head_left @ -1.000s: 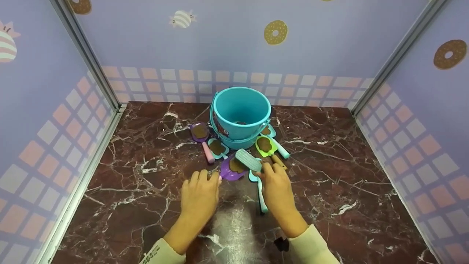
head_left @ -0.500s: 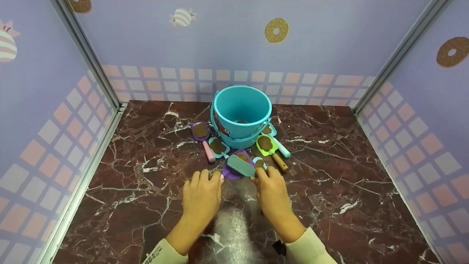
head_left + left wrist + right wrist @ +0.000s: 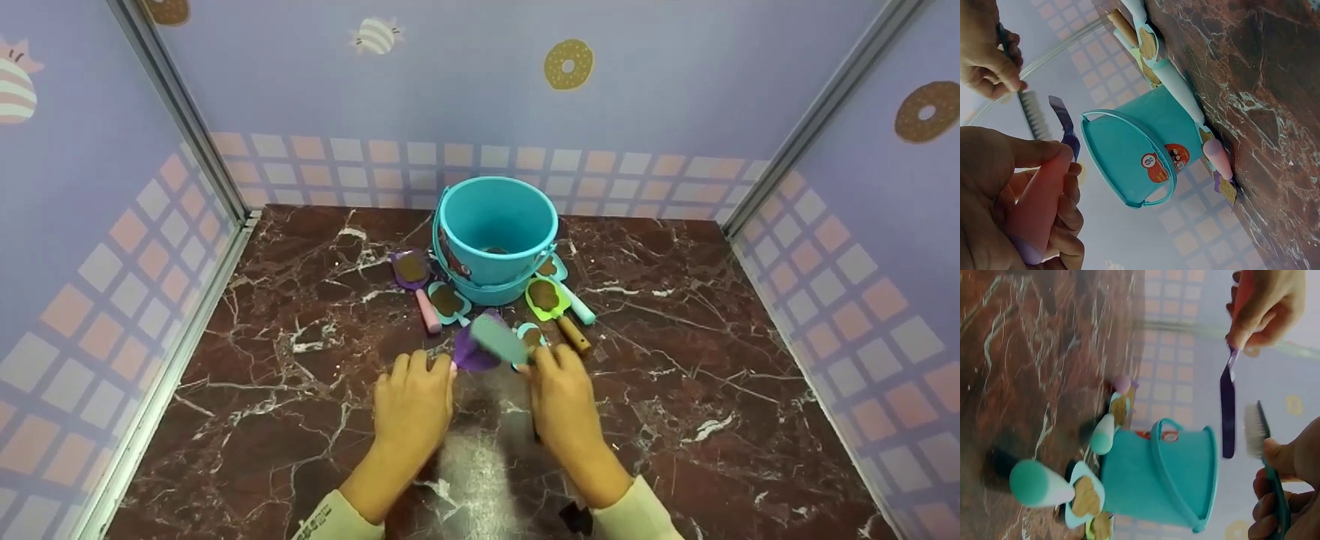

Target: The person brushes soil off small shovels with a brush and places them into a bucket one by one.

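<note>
My left hand (image 3: 414,405) grips the pink handle (image 3: 1044,205) of a purple toy shovel (image 3: 469,354), its blade raised off the table in both wrist views. In my right hand (image 3: 564,394) is a green brush (image 3: 1278,500); its pale bristles (image 3: 1254,430) face the shovel blade and overlap it in the head view. A turquoise bucket (image 3: 491,270) with its handle lowered stands just beyond both hands. Beside the right fingers lies a light-blue shovel (image 3: 530,334) with a brown patch in its scoop.
Around the bucket's base lie more toy shovels holding brown patches: a purple one (image 3: 411,270) and a blue one (image 3: 448,301) left, a lime-green one (image 3: 546,298) and a mint-handled one (image 3: 579,306) right. A patterned wall (image 3: 330,90) rises behind the marble table (image 3: 300,420).
My right hand has swung the brush back and forth over the purple shovel. The brown patch seen on that blade earlier no longer shows. The left hand has barely moved.
</note>
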Motion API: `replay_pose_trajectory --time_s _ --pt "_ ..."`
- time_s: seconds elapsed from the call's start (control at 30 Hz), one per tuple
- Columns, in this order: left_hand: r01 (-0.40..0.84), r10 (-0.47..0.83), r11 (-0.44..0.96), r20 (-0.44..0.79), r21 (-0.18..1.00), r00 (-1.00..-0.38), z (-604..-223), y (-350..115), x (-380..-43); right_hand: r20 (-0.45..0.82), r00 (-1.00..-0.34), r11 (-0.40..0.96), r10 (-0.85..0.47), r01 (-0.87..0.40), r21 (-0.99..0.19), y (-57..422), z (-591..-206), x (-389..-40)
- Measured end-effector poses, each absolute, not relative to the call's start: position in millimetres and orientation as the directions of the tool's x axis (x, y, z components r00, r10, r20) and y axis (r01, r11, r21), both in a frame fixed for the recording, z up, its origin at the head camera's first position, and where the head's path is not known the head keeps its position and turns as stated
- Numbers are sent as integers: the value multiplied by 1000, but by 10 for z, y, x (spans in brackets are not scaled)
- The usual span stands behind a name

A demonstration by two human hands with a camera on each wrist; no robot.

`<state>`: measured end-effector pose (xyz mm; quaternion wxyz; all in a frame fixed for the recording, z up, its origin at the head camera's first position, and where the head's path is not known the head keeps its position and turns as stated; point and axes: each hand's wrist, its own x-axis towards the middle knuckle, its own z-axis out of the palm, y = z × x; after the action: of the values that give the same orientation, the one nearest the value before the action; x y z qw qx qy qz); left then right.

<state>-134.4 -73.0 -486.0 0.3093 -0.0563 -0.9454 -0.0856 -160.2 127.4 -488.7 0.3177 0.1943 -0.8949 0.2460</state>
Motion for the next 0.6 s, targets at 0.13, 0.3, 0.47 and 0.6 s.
replay_pose_trajectory --time_s 0.13,0.3,0.47,0.6 --pt "159 57 979 590 124 -806 -4824 -709 -1330 668 -701 792 -252 -546 -274 1196 -4902 -1533" --pt "164 52 977 589 138 -806 -4823 -720 -1295 654 -723 827 -222 -496 -267 1218 -4906 -1568" --pt "157 50 977 568 142 -822 -4821 -746 -1284 634 -746 842 -202 -463 -276 1297 -4894 -1652" --pt "152 47 977 550 147 -834 -4831 -763 -1283 652 -738 837 -175 -460 -296 1348 -4891 -1724"
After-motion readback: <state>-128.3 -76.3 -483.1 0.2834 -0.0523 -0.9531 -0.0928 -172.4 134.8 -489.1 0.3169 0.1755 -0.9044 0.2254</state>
